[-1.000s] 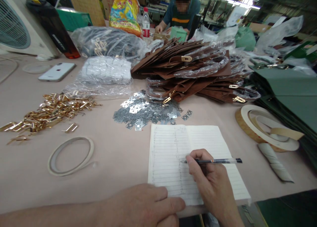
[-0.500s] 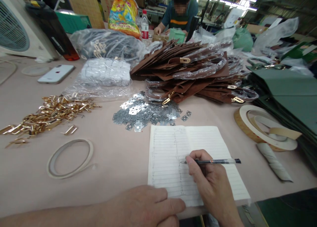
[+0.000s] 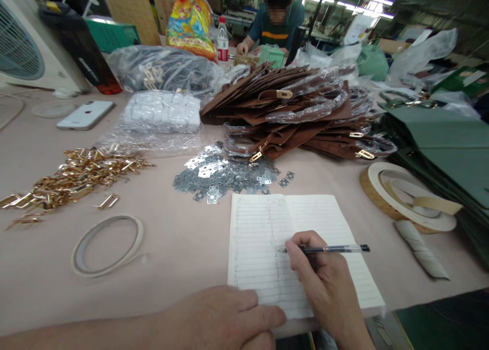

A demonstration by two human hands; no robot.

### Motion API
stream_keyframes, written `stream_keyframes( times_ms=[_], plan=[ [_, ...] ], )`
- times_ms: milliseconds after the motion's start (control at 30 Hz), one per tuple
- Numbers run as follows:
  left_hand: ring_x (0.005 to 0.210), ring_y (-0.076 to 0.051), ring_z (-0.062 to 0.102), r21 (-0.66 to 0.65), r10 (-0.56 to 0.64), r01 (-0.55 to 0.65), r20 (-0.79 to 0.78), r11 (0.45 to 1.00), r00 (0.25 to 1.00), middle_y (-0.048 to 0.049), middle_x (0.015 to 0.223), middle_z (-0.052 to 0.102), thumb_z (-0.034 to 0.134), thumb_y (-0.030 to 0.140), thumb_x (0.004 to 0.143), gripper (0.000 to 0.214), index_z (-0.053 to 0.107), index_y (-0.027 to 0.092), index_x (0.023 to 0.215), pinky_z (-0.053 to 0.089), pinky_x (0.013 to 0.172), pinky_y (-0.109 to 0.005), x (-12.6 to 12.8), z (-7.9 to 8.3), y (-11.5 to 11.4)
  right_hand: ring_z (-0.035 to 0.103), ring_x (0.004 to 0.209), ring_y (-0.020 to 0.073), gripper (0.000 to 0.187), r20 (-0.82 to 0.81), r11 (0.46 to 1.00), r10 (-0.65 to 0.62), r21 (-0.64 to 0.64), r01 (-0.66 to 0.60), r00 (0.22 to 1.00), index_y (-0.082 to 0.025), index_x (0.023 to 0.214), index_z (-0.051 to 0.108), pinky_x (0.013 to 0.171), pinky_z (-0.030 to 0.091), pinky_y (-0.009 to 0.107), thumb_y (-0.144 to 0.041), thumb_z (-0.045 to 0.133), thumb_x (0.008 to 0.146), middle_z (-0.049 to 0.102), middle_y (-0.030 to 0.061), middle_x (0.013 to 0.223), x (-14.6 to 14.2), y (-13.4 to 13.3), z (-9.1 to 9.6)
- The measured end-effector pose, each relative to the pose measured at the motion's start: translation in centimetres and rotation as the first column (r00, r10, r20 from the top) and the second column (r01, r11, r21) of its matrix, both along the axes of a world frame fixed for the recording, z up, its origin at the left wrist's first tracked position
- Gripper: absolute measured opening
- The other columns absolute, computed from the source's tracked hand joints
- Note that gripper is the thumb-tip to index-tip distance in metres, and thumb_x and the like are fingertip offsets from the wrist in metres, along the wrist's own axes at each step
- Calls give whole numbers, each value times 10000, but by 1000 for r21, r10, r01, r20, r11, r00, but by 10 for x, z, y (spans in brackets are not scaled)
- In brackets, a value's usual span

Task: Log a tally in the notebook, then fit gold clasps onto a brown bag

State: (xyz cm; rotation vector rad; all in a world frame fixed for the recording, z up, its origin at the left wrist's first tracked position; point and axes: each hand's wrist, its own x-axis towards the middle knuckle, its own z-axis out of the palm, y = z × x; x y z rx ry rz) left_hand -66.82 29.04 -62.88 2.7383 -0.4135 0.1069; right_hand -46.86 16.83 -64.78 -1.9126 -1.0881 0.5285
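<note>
A black-capped clear pen (image 3: 336,248) is pinched between the thumb and fingers of my right hand (image 3: 330,289). Its tip points left, at the middle of an open lined notebook (image 3: 319,212) with faint handwriting on the left page. I cannot tell whether the tip touches the paper. My left hand (image 3: 229,317) lies palm down over the lower left edge of the notebook, fingers laid towards the right and slightly bent, holding nothing visible. The lower fingers of that hand are cut off by the frame.
Beyond the notebook lie flat metal plates (image 3: 225,172) and stacked brown leather pieces (image 3: 290,108). Gold hardware (image 3: 84,174), a tape roll (image 3: 76,253) and a phone (image 3: 86,114) are left. Wide tape (image 3: 369,187) and green bag pieces (image 3: 454,141) sit right. A person (image 3: 277,24) works opposite.
</note>
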Motion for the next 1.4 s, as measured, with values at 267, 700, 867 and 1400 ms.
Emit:
stream_keyframes(
  times_ms=[267, 700, 867, 1400],
  plan=[
    [770, -164, 605, 11, 8, -9, 3, 1000, 1000, 13, 1339, 707, 658, 269, 1049, 92, 631, 195, 1000, 524, 659, -325, 1, -2, 0, 498, 567, 135, 345, 8, 1000, 9, -5, -8, 1000, -223, 846, 601, 539, 363, 259, -473, 538, 1075, 526, -46, 646, 2, -1, 0],
    [775, -166, 602, -20, 18, -18, 14, 1000, 1000, -2, 1303, 719, 651, 247, 1043, 81, 608, 208, 988, 552, 681, -321, 0, -3, 0, 493, 571, 133, 335, 7, 1000, 3, 7, -4, 1000, -223, 856, 618, 535, 355, 261, -465, 548, 1076, 536, -47, 653, 2, 0, -1],
    [773, -161, 605, 0, 5, -5, -2, 1000, 1000, 3, 1320, 710, 646, 252, 1052, 78, 619, 196, 1005, 535, 670, -311, -1, -1, 1, 502, 595, 136, 338, 11, 1000, 26, 0, -26, 1000, -227, 847, 598, 552, 364, 261, -460, 536, 1084, 529, -49, 665, 2, -1, 1],
    [729, -166, 579, -7, -6, 7, 16, 1000, 1000, -35, 1277, 719, 670, 183, 1017, 70, 609, 190, 984, 526, 647, -319, -1, 0, -1, 487, 593, 142, 340, 9, 999, 47, -1, -47, 999, -226, 825, 578, 553, 353, 271, -446, 531, 1080, 503, -48, 658, -2, -4, 3]
  ],
)
